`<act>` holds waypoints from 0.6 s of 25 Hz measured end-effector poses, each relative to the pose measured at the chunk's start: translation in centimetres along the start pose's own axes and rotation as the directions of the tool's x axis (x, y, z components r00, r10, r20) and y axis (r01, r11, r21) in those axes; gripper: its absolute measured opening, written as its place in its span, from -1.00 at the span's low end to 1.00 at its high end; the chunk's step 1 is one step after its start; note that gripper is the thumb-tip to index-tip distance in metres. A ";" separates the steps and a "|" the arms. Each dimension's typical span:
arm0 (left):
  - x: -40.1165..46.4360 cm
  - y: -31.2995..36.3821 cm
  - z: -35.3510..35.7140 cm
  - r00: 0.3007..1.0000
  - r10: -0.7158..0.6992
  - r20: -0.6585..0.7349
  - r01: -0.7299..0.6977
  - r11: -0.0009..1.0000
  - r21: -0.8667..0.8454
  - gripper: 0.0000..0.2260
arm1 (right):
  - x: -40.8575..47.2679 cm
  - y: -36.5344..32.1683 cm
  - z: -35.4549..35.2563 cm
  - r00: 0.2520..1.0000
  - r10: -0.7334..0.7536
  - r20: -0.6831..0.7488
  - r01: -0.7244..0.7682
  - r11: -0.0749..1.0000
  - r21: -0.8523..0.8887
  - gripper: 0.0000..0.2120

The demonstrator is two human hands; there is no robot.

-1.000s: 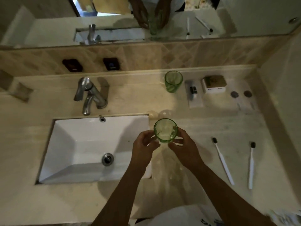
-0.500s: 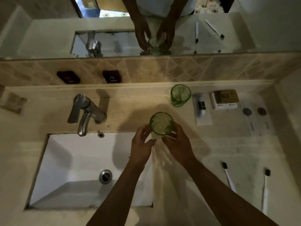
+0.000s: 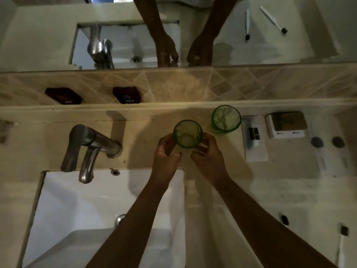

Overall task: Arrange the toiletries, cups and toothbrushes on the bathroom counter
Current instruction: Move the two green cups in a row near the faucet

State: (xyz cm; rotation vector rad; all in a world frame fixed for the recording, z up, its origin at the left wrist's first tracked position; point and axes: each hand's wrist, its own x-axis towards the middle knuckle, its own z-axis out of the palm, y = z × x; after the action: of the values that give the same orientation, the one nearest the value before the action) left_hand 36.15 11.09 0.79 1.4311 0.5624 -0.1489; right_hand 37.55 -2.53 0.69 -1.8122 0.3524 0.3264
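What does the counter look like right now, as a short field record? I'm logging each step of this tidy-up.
held cup: green cup, gripped by left hand and right hand
second cup: green cup upright by the back ledge, right of the held one
toiletries: flat packet and soap box right of the cups
toothbrushes: two heads visible at lower right
sink: basin below faucet, left of the hands

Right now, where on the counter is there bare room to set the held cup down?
Bare counter lies between the faucet and the held cup, which both hands grip. Another open stretch runs in front of the sachets. Crowded: the back right, with the second cup, flat packet and soap box.
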 end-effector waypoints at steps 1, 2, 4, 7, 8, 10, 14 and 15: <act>0.4 0.2 0.1 1.000 0.003 -0.003 -0.003 1.000 0.004 -0.43 | 0.3 -0.2 0.1 1.000 0.001 -0.001 -0.001 1.000 0.004 -0.39; 0.8 0.3 0.2 1.000 0.009 -0.004 -0.009 1.000 0.006 -0.44 | 0.6 -0.4 0.2 1.000 0.002 -0.003 -0.002 1.000 0.014 -0.38; 1.3 0.5 0.3 1.000 0.023 -0.005 -0.023 1.000 0.003 -0.45 | 1.1 -0.5 0.3 1.000 0.001 -0.008 -0.001 0.999 0.040 -0.37; 1.5 0.3 0.4 0.999 0.045 -0.022 -0.044 0.998 0.043 -0.44 | 1.1 -0.4 0.2 1.000 0.015 0.015 -0.016 0.998 0.053 -0.36; 1.3 0.2 0.4 0.998 0.046 -0.042 -0.044 0.998 0.045 -0.44 | 0.8 -0.3 0.2 1.000 0.013 0.011 -0.013 0.999 0.053 -0.35; 0.9 -0.1 0.5 0.995 0.039 -0.087 -0.037 0.999 0.015 -0.45 | 0.3 -0.1 0.2 0.999 0.008 -0.036 -0.006 0.998 0.055 -0.34; -0.1 -0.4 0.7 0.996 0.030 -0.084 -0.031 0.999 -0.014 -0.49 | -0.1 -0.3 0.5 0.999 0.009 -0.049 -0.005 0.998 0.067 -0.38; -0.2 -0.4 0.7 0.996 0.024 -0.082 -0.026 0.999 -0.024 -0.48 | -0.2 -0.5 0.7 0.999 0.014 -0.038 -0.011 0.997 0.074 -0.38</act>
State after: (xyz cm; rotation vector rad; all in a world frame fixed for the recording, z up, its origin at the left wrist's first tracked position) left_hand 35.98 10.34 0.60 1.4243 0.6111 -0.0641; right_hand 37.51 -1.77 1.04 -1.7463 0.3982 0.2836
